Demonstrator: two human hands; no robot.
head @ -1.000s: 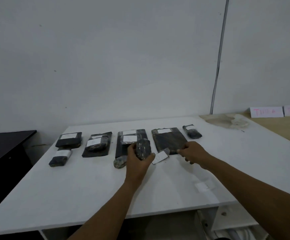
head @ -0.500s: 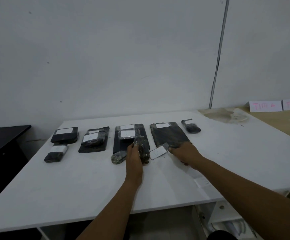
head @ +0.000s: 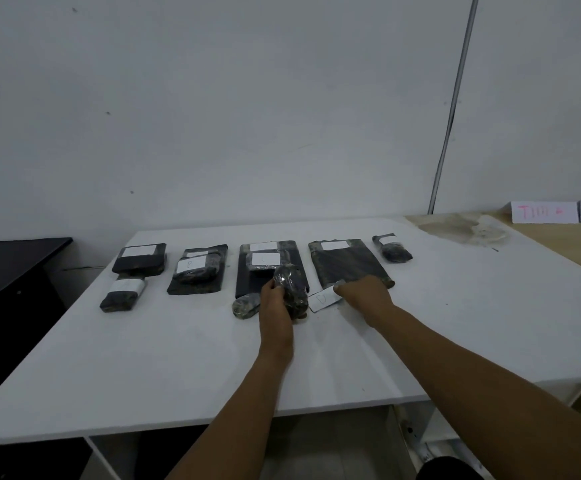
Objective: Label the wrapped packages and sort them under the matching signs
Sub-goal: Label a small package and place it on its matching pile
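White wall fills the background behind a white table carrying a row of dark wrapped packages. At the far right, two white signs stand against the wall with pink writing too blurred to read.

Left to right along the row: a flat package with a blank white label, a smaller labelled one just in front of it, a bundle whose label seems to read "B", and a small package on a dark sheet, its label bearing a faint mark that may be "C".

The left hand grips an unlabelled dark wrapped package, fingers curled round it, near the table's middle. Just right of it, the right hand pinches a white label marked "D", lying on the table at the near edge of a large flat package.
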